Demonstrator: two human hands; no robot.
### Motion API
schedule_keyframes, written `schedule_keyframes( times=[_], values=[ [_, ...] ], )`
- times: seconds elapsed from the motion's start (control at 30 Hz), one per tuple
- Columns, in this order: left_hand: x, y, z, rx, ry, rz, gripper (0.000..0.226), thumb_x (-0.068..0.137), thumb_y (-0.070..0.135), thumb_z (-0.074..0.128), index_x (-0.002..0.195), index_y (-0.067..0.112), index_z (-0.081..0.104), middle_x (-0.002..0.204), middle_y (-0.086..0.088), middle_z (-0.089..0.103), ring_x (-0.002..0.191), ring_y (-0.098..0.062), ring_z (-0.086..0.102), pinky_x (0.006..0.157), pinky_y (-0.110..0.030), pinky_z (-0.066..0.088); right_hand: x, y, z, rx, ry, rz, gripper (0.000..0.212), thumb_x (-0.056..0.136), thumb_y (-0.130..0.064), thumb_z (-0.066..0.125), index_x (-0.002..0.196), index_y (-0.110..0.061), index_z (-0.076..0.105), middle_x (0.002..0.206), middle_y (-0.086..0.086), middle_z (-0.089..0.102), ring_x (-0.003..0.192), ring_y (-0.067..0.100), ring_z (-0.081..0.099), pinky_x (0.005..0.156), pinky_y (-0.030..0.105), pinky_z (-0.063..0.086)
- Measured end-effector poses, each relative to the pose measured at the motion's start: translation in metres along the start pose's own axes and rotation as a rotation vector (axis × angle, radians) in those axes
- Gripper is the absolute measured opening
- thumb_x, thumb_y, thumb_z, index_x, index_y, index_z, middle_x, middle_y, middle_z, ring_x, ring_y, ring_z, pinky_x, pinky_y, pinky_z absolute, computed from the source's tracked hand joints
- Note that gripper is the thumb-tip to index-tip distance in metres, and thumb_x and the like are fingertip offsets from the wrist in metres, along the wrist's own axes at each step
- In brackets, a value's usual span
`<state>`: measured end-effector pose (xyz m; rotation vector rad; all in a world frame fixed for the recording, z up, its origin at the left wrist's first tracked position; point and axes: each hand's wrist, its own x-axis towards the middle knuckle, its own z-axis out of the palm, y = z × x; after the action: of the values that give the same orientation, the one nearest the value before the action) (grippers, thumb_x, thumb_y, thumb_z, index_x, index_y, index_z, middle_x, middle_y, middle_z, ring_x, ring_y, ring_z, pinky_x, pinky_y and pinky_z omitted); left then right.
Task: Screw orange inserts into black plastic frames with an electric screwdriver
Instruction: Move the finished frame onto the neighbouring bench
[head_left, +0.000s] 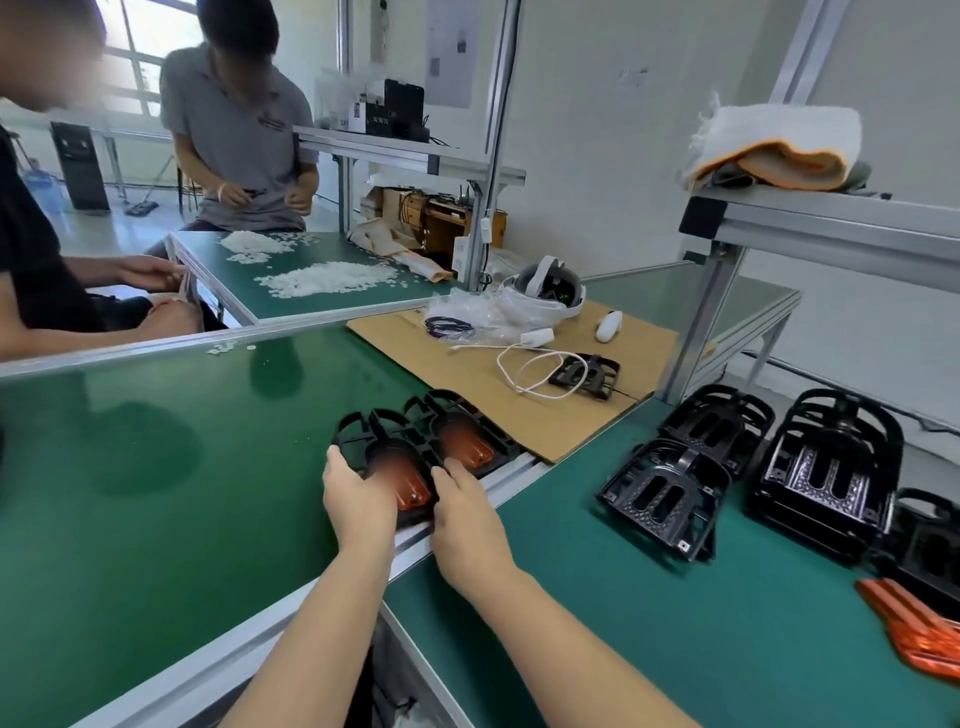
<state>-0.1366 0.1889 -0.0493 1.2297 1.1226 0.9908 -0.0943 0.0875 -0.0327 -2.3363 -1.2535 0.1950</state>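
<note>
Both hands palm-down | left hand (358, 496), right hand (465, 512) fingers gripping black frame (384, 447)

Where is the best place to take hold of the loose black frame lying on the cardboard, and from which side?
Probably the black frame by its open outer bars, coming from above on the near side; it lies flat on the cardboard, and the white cable loops over its left part.

Two black plastic frames (415, 441) are lying side by side at the green counter's (156, 493) edge, each carrying an orange insert (467, 447); more empty black frames (737, 467) are sitting stacked further right, spare orange inserts (919, 634) lying beside them
</note>
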Motion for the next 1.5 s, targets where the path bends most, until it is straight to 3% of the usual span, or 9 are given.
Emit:
schedule_keyframes(
  times=[0.13,0.27,0.43,0.67,0.83,1.0,1.13,1.33,1.5],
  values=[
    [0.015,-0.001,-0.001,0.032,0.029,-0.035,0.071,0.085,-0.008,0.045,0.149,0.012,0.024,0.146,-0.01,0.04,0.129,-0.032,0.044,0.106,-0.047,0.039,0.0,0.0,0.003,-0.017,0.007,0.024,0.036,0.095,0.005,0.039,0.129,-0.005,0.046,0.144,0.004,0.036,0.131,0.023,0.034,0.098,0.037,0.041],
    [0.017,0.0,0.002,0.115,0.025,0.004,0.067,0.088,-0.007,0.042,0.15,0.01,0.022,0.151,-0.01,0.033,0.133,-0.03,0.039,0.109,-0.045,0.035,0.003,0.0,0.007,-0.057,-0.006,-0.002,0.036,0.092,0.007,0.042,0.126,-0.005,0.046,0.142,0.005,0.036,0.129,0.022,0.034,0.095,0.035,0.042],
    [0.016,0.001,0.01,0.284,0.012,0.111,0.066,0.09,-0.009,0.035,0.15,0.005,0.013,0.16,-0.005,0.01,0.144,-0.025,0.018,0.117,-0.038,0.018,0.008,0.002,0.005,-0.165,-0.007,-0.045,0.052,0.09,0.007,0.047,0.139,-0.005,0.036,0.153,0.009,0.027,0.142,0.025,0.021,0.116,0.033,0.022],
    [0.016,0.0,0.016,0.547,0.056,0.156,0.064,0.089,-0.008,0.037,0.149,0.003,0.017,0.159,-0.009,0.011,0.145,-0.022,0.011,0.117,-0.039,0.002,0.01,0.004,0.003,-0.278,-0.019,-0.077,0.055,0.092,0.002,0.044,0.144,-0.004,0.029,0.155,0.009,0.023,0.145,0.023,0.015,0.119,0.037,0.012],
    [0.015,0.001,0.019,0.676,0.033,0.109,0.066,0.094,0.014,0.043,0.15,0.006,0.01,0.16,-0.008,0.007,0.146,-0.023,0.007,0.116,-0.043,-0.002,0.001,0.008,0.0,-0.238,0.048,-0.079,0.054,0.098,-0.006,0.039,0.15,-0.009,0.022,0.16,0.004,0.012,0.148,0.019,0.002,0.121,0.038,0.004],
    [0.017,0.01,0.016,0.707,-0.01,0.061,0.065,0.093,0.029,0.048,0.148,0.011,0.02,0.159,-0.007,0.01,0.145,-0.025,0.006,0.115,-0.048,0.001,-0.016,0.026,-0.01,-0.181,0.133,0.045,0.05,0.106,-0.028,0.023,0.154,-0.019,0.013,0.163,0.001,0.003,0.149,0.017,-0.006,0.119,0.04,-0.007],
    [0.0,0.016,0.021,0.669,-0.02,0.206,0.061,0.093,0.025,0.047,0.148,0.014,0.022,0.159,-0.004,0.008,0.145,-0.022,0.003,0.114,-0.052,0.001,-0.033,0.048,-0.021,-0.173,0.19,0.204,0.054,0.104,-0.042,0.017,0.155,-0.024,0.011,0.163,-0.002,0.002,0.149,0.014,-0.009,0.116,0.043,-0.014],
    [-0.062,0.014,0.052,0.578,-0.252,0.573,0.061,0.097,0.017,0.044,0.151,0.013,0.016,0.16,-0.001,0.006,0.147,-0.018,0.002,0.118,-0.037,0.0,-0.066,0.089,-0.046,-0.113,0.344,0.422,0.055,0.104,-0.043,0.019,0.155,-0.025,0.01,0.163,-0.007,0.0,0.148,0.01,-0.01,0.114,0.045,-0.018],
    [-0.112,0.006,0.087,0.503,-0.524,0.61,0.059,0.1,0.02,0.039,0.152,0.016,0.01,0.16,0.002,0.006,0.146,-0.013,0.003,0.118,-0.029,0.0,-0.093,0.12,-0.067,-0.135,0.433,0.565,0.056,0.103,-0.043,0.02,0.154,-0.022,0.009,0.162,-0.007,0.002,0.148,0.01,-0.007,0.115,0.05,-0.012]
  ],
)
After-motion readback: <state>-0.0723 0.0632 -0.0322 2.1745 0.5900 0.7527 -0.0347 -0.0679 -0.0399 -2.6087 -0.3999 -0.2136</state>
